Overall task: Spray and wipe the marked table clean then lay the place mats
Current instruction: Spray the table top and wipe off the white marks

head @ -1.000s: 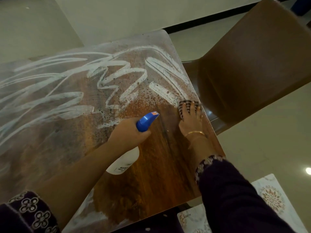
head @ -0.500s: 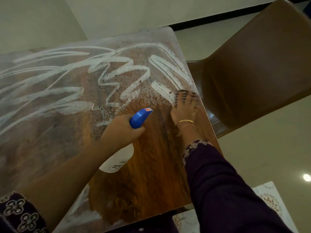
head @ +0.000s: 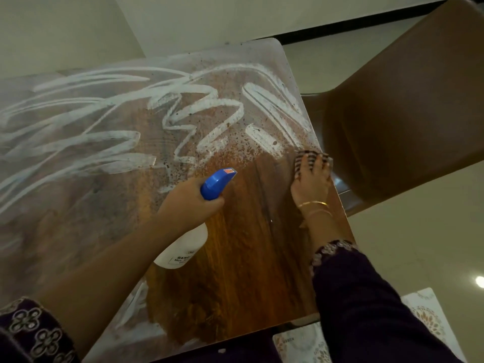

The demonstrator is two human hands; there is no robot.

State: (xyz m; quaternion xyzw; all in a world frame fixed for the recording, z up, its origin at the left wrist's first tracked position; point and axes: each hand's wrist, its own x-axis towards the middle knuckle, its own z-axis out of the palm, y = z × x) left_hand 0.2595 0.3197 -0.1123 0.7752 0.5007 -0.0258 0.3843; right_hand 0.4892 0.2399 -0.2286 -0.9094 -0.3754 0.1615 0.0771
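White scribbles (head: pixel 104 142) cover the left of the table (head: pixel 248 258), so I'd aim the spray bottle (head: pixel 183 247), gripped in the left hand (head: pixel 191 203), there first. Right hand (head: pixel 311 187) pins the striped cloth (head: pixel 307 158) flat-fingered at the right edge; wipe in overlapping strokes.

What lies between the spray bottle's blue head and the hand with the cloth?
Head view: only bare wiped table wood between spray bottle and right hand.

On the table (head: pixel 248 258), left hand (head: pixel 193 203) grips spray bottle (head: pixel 183 250), right hand (head: pixel 311 187) presses striped cloth (head: pixel 306 155).
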